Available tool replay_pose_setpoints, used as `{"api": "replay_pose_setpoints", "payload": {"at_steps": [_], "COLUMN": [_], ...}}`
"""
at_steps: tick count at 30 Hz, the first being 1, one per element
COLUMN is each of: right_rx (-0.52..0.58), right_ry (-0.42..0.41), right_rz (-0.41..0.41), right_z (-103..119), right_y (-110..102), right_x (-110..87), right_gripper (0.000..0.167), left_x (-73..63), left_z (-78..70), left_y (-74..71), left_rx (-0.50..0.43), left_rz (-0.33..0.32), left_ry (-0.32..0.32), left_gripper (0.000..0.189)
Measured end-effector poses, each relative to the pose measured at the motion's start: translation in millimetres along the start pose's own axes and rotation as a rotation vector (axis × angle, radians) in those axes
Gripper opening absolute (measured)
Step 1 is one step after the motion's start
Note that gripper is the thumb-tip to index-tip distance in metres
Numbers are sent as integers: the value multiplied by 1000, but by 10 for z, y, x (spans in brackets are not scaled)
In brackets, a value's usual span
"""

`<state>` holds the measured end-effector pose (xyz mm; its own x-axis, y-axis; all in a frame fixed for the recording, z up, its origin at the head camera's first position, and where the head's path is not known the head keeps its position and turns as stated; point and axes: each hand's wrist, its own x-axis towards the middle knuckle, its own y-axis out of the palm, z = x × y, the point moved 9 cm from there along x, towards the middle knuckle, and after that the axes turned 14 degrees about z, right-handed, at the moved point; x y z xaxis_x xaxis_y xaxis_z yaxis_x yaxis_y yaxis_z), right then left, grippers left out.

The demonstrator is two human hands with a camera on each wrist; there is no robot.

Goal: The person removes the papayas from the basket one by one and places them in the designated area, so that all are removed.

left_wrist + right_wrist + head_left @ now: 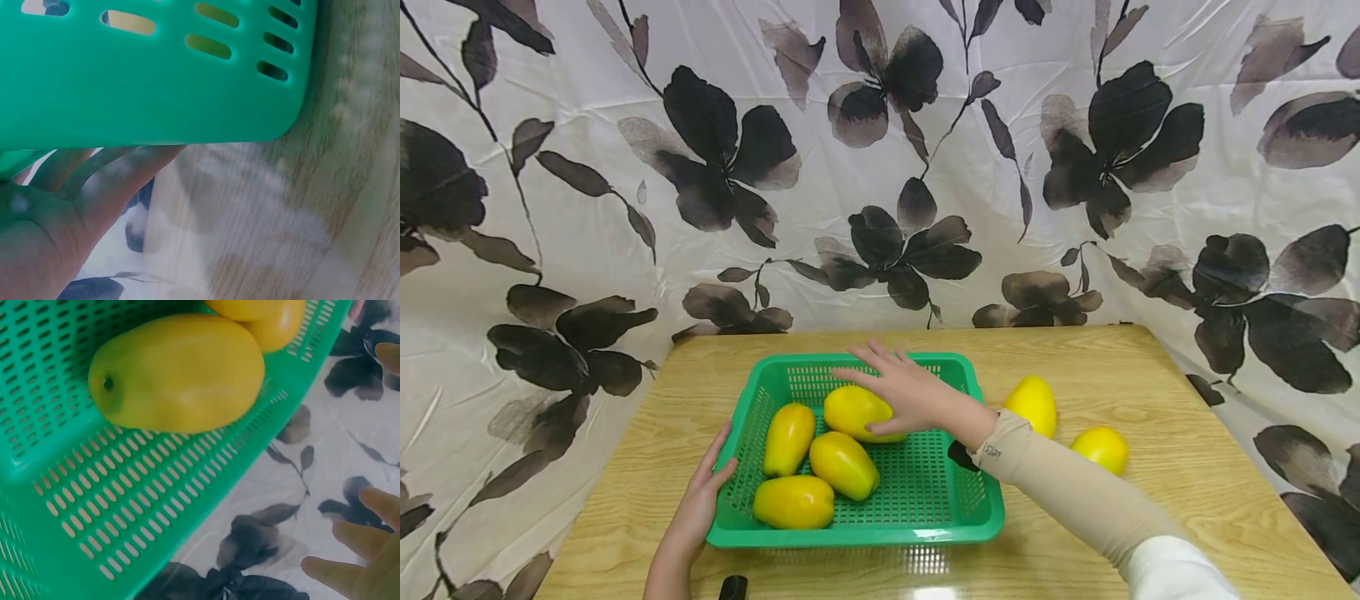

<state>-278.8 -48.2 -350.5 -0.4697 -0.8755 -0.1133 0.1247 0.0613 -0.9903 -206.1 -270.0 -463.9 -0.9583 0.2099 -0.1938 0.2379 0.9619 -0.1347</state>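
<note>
A green plastic basket (850,537) with slotted walls holds several oblong yellow fruits, papaya-like with greenish ends. Against its left side rests my left hand (695,504), fingers straight along the wall and thumb at the rim. My right hand (910,396) is over the basket's far part with fingers spread, and no fruit shows in it. It partly covers the rearmost fruit (850,408) in the head view. From the right wrist, one fruit (181,375) appears large beside the slotted wall, its dark stem mark showing, and the right hand's fingers are extended beyond the rim.
Two more yellow fruits, one farther back (1032,404) and one nearer (1101,450), lie on the wooden table (625,508) right of the basket, partly behind the right forearm. A flower-print cloth (880,167) hangs behind the table. A small black object (733,587) shows at the bottom edge.
</note>
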Motion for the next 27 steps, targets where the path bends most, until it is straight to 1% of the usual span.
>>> {"api": "replay_pose_setpoints", "payload": {"at_steps": [6,15,18,22,27], "right_rx": [91,139,142,109,107], "right_ry": [16,47,54,70,96], "right_rz": [56,128,147,173,191], "right_z": [-24,-31,-29,-29,-36], "right_y": [162,311,359,439,525], "right_x": [115,219,262,316,357], "right_gripper": [82,80,79,79,82], "left_x": [-2,-4,-5,-6,1], "left_z": [13,13,17,13,-1], "left_y": [11,15,13,0,-2], "left_rx": [-7,-4,-6,3,4], "left_rz": [5,9,8,0,0], "left_ry": [-4,2,-2,-4,-2], "left_gripper": [59,60,60,60,60]}}
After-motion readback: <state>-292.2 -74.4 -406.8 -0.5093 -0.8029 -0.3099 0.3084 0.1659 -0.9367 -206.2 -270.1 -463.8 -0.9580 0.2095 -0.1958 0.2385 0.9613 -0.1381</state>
